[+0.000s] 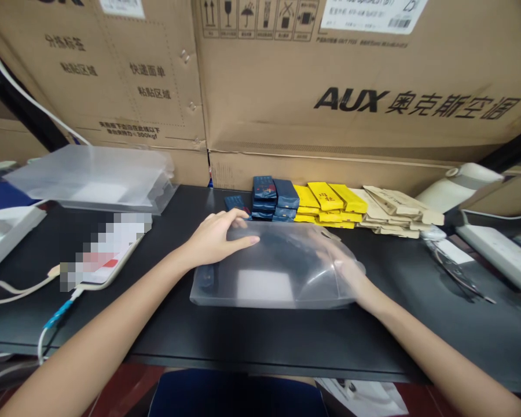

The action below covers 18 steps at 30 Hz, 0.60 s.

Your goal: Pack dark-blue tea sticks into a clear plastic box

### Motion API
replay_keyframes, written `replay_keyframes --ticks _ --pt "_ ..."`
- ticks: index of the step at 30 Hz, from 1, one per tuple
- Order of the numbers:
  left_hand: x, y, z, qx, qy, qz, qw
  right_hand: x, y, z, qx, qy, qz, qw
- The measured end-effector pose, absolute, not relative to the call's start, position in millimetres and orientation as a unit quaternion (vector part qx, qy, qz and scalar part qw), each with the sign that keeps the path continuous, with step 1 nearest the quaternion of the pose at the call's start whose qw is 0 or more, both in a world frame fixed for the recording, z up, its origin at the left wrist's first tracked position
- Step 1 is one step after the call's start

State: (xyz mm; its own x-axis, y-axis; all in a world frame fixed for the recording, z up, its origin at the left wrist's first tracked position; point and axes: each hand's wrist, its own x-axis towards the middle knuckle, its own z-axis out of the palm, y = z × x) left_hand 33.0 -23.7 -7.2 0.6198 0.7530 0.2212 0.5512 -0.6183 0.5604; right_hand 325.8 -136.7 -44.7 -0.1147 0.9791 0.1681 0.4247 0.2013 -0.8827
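Note:
A frosted clear plastic bag [304, 292] lies on the black table in front of me, with a white rectangle showing on it. My left hand [219, 234] is at its far left edge, the thumb over the plastic and the fingers bent at the far side. At the bag's right side my right hand [349, 272] is blurred and partly seen through the plastic. I cannot tell whether it is inside or behind the bag, and its fingers are unclear. Just beyond are stacks of dark blue packets [267, 197], yellow packets [330, 200] and beige packets [393, 208].
More frosted bags [91, 179] are stacked at the back left. A phone [119, 249] with cables lies left of my arm. To the right are a dark cable [454, 269], a power strip [499, 249] and a white bottle [455, 188]. Large cartons [364, 69] stand behind the table.

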Motion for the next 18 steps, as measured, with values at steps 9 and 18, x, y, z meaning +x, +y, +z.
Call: replay_keyframes --ticks 9,18 --pt "34.4 -25.5 -5.1 0.873 0.372 0.219 0.225 310.7 -120.0 -12.4 -0.477 -0.726 0.433 0.241" --pt "33.7 -24.9 -6.8 0.869 0.383 0.211 0.230 261.4 -96.0 -17.4 -0.476 -0.813 0.275 0.192"
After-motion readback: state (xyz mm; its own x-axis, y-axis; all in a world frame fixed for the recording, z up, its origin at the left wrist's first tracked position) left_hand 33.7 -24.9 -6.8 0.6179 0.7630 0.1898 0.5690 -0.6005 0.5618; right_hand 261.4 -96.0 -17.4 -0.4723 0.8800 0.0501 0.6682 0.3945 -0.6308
